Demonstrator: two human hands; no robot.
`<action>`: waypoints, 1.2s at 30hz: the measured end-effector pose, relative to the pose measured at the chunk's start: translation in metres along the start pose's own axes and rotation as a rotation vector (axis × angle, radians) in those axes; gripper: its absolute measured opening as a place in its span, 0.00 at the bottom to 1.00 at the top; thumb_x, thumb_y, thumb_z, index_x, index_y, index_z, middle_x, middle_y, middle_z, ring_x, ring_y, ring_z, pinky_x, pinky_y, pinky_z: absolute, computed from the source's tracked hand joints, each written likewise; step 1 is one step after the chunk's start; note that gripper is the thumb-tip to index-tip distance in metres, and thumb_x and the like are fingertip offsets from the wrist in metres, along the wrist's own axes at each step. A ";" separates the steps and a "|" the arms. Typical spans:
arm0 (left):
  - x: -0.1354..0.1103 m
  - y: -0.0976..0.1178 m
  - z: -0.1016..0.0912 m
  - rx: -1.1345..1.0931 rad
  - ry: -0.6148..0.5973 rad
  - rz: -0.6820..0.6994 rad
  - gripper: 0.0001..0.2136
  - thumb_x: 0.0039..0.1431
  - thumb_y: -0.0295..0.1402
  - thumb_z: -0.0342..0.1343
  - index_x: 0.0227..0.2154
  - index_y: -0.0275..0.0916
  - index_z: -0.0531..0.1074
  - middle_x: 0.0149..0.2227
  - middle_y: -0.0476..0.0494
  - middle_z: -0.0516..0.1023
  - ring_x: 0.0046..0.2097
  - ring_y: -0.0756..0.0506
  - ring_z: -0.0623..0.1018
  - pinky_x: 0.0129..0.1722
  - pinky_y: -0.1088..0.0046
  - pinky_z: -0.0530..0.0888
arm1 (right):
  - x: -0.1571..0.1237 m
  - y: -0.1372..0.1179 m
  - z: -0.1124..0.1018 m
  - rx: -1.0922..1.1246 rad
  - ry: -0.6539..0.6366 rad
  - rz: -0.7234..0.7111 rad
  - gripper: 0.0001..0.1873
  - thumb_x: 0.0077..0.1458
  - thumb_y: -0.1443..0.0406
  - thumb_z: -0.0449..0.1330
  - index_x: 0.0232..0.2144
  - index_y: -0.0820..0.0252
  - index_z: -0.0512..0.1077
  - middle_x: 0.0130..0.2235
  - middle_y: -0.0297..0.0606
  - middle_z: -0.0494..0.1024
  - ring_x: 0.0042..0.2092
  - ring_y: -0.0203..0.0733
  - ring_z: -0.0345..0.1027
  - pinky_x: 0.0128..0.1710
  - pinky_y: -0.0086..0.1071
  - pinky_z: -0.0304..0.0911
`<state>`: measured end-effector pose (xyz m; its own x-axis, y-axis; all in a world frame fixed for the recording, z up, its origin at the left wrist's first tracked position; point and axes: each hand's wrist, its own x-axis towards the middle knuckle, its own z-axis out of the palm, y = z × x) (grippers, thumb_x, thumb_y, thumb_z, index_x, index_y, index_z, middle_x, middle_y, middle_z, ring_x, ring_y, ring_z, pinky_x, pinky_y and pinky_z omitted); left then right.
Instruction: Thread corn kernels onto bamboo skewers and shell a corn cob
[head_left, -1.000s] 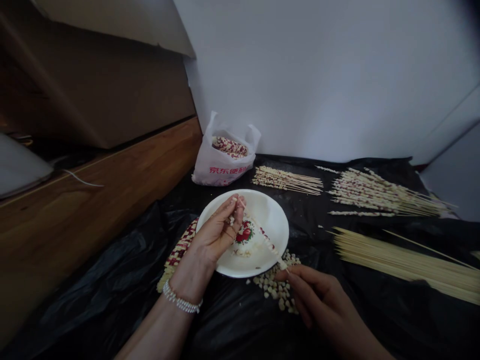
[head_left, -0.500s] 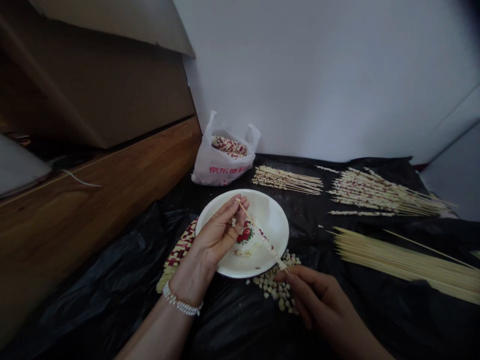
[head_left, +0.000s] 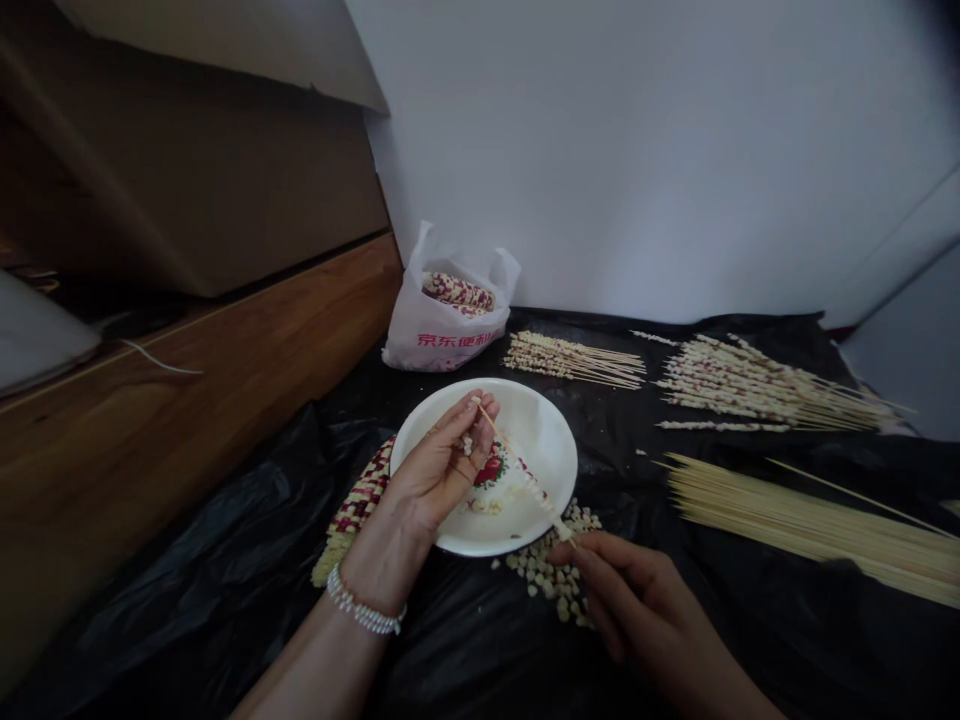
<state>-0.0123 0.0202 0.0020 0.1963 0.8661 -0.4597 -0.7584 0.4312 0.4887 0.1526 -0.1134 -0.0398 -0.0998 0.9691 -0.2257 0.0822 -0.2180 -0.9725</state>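
Observation:
Slanting over the white enamel bowl (head_left: 551,420) is a bamboo skewer (head_left: 534,488) with cream and dark red corn kernels threaded along its lower part. My right hand (head_left: 637,590) pinches its near end, just outside the bowl's rim. My left hand (head_left: 442,455), palm up over the bowl, pinches a pale kernel (head_left: 476,400) between thumb and fingertip at the skewer's far tip. A few loose kernels (head_left: 467,445) lie in its curled fingers. Inside the bowl are a red flower print and some loose bits. Loose kernels (head_left: 551,580) lie below the rim, partly behind my right hand.
Corn cobs (head_left: 365,490) lie left of the bowl; more cobs fill a white plastic bag (head_left: 442,335) behind it. Threaded skewers form a small pile (head_left: 570,358) and a larger pile (head_left: 742,385). Bare skewers (head_left: 810,525) lie at right on black plastic sheeting (head_left: 247,560).

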 end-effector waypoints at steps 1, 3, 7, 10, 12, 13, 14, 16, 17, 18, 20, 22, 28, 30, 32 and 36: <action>0.001 0.000 0.000 -0.002 0.000 -0.001 0.08 0.58 0.20 0.54 0.39 0.30 0.75 0.37 0.38 0.81 0.37 0.48 0.81 0.31 0.80 0.79 | 0.000 0.000 0.000 0.003 -0.002 0.004 0.25 0.58 0.46 0.52 0.35 0.61 0.75 0.14 0.23 0.55 0.17 0.32 0.46 0.20 0.29 0.42; 0.003 0.000 -0.002 -0.004 -0.004 0.002 0.07 0.59 0.22 0.54 0.38 0.29 0.75 0.36 0.38 0.81 0.36 0.48 0.81 0.30 0.78 0.80 | -0.001 -0.001 0.000 -0.003 -0.001 -0.001 0.25 0.58 0.46 0.51 0.35 0.61 0.75 0.14 0.23 0.56 0.18 0.32 0.46 0.20 0.29 0.43; 0.005 0.000 -0.003 -0.015 -0.007 0.011 0.06 0.60 0.21 0.54 0.37 0.29 0.75 0.36 0.39 0.81 0.35 0.48 0.81 0.30 0.78 0.80 | -0.001 -0.001 0.001 -0.009 0.003 0.010 0.26 0.58 0.46 0.52 0.35 0.61 0.75 0.13 0.23 0.56 0.18 0.31 0.46 0.20 0.28 0.42; 0.004 0.001 -0.002 -0.016 0.003 -0.002 0.07 0.59 0.19 0.53 0.37 0.29 0.75 0.36 0.39 0.81 0.35 0.48 0.81 0.30 0.78 0.79 | -0.001 -0.002 0.001 0.012 -0.002 0.033 0.27 0.57 0.45 0.52 0.36 0.62 0.74 0.13 0.22 0.55 0.17 0.31 0.45 0.19 0.28 0.40; 0.003 0.002 -0.001 -0.005 0.009 -0.011 0.07 0.59 0.19 0.53 0.37 0.29 0.75 0.35 0.39 0.81 0.35 0.48 0.81 0.30 0.79 0.79 | -0.002 -0.003 0.002 0.014 -0.009 0.037 0.28 0.56 0.44 0.52 0.35 0.62 0.74 0.13 0.22 0.55 0.17 0.31 0.44 0.18 0.28 0.39; 0.002 0.002 0.000 0.008 0.012 -0.010 0.07 0.59 0.19 0.53 0.37 0.29 0.75 0.35 0.39 0.81 0.34 0.48 0.81 0.30 0.79 0.79 | -0.002 -0.004 0.002 0.009 -0.013 0.036 0.28 0.56 0.44 0.52 0.35 0.62 0.74 0.13 0.22 0.55 0.17 0.31 0.45 0.18 0.28 0.39; 0.002 0.003 0.000 0.025 0.016 -0.007 0.07 0.59 0.20 0.53 0.36 0.29 0.75 0.34 0.39 0.81 0.33 0.49 0.80 0.29 0.79 0.79 | -0.002 -0.005 0.001 0.005 -0.014 0.036 0.27 0.56 0.44 0.52 0.35 0.62 0.74 0.13 0.22 0.55 0.17 0.31 0.45 0.18 0.28 0.40; 0.002 0.003 -0.001 0.064 0.020 0.000 0.06 0.59 0.21 0.54 0.36 0.29 0.76 0.33 0.39 0.80 0.31 0.50 0.80 0.28 0.79 0.78 | -0.002 -0.006 0.001 0.004 -0.016 0.038 0.26 0.56 0.45 0.52 0.35 0.62 0.74 0.13 0.22 0.55 0.17 0.31 0.46 0.19 0.27 0.40; 0.002 0.004 -0.001 0.080 0.020 0.004 0.06 0.59 0.21 0.54 0.35 0.29 0.76 0.33 0.40 0.80 0.30 0.50 0.79 0.28 0.80 0.78 | -0.002 -0.006 0.000 0.006 -0.020 0.042 0.26 0.56 0.45 0.52 0.35 0.62 0.74 0.13 0.22 0.55 0.17 0.31 0.46 0.18 0.27 0.40; 0.002 0.004 -0.002 0.089 0.016 0.009 0.06 0.59 0.21 0.54 0.35 0.29 0.76 0.32 0.40 0.80 0.29 0.51 0.79 0.27 0.80 0.78 | -0.003 -0.006 0.000 0.007 -0.027 0.047 0.26 0.56 0.45 0.52 0.34 0.62 0.74 0.13 0.22 0.54 0.17 0.31 0.45 0.18 0.27 0.40; 0.001 0.003 -0.003 0.094 0.005 0.013 0.06 0.59 0.21 0.54 0.35 0.29 0.76 0.31 0.42 0.80 0.29 0.52 0.78 0.27 0.81 0.77 | -0.003 -0.007 -0.001 0.005 -0.041 0.056 0.27 0.56 0.44 0.52 0.34 0.62 0.73 0.13 0.21 0.54 0.17 0.31 0.45 0.18 0.27 0.39; 0.000 0.003 -0.003 0.091 -0.004 0.025 0.06 0.59 0.21 0.54 0.34 0.30 0.76 0.30 0.43 0.79 0.28 0.53 0.78 0.27 0.82 0.77 | -0.003 -0.008 -0.002 0.003 -0.044 0.070 0.27 0.56 0.44 0.52 0.34 0.62 0.73 0.13 0.21 0.54 0.17 0.31 0.44 0.18 0.27 0.38; -0.001 0.003 -0.005 0.107 -0.007 0.039 0.05 0.58 0.21 0.55 0.34 0.30 0.77 0.28 0.44 0.78 0.27 0.53 0.77 0.27 0.81 0.76 | -0.003 -0.008 -0.002 0.007 -0.045 0.070 0.26 0.56 0.45 0.52 0.34 0.60 0.74 0.13 0.22 0.55 0.17 0.31 0.45 0.19 0.28 0.39; 0.001 0.004 -0.006 0.112 -0.009 0.035 0.05 0.57 0.21 0.56 0.34 0.31 0.76 0.28 0.44 0.78 0.27 0.53 0.77 0.27 0.81 0.76 | -0.003 -0.008 -0.002 0.007 -0.043 0.077 0.26 0.56 0.45 0.52 0.33 0.60 0.74 0.13 0.22 0.54 0.16 0.31 0.44 0.18 0.28 0.39; 0.002 0.004 -0.006 0.127 -0.015 0.036 0.06 0.57 0.20 0.56 0.35 0.32 0.77 0.28 0.44 0.78 0.27 0.53 0.77 0.27 0.82 0.76 | -0.003 -0.008 -0.002 0.010 -0.047 0.080 0.26 0.56 0.44 0.52 0.33 0.60 0.74 0.12 0.22 0.54 0.16 0.31 0.44 0.18 0.28 0.38; 0.003 0.004 -0.006 0.142 -0.006 0.056 0.07 0.56 0.21 0.57 0.36 0.34 0.77 0.27 0.45 0.78 0.26 0.53 0.76 0.26 0.83 0.75 | -0.002 -0.010 -0.002 0.028 -0.068 0.084 0.27 0.55 0.43 0.53 0.33 0.60 0.74 0.13 0.22 0.54 0.17 0.31 0.43 0.17 0.27 0.38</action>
<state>-0.0185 0.0233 -0.0020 0.1605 0.8911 -0.4245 -0.6725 0.4136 0.6138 0.1540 -0.1134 -0.0296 -0.1612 0.9372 -0.3094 0.0655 -0.3026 -0.9508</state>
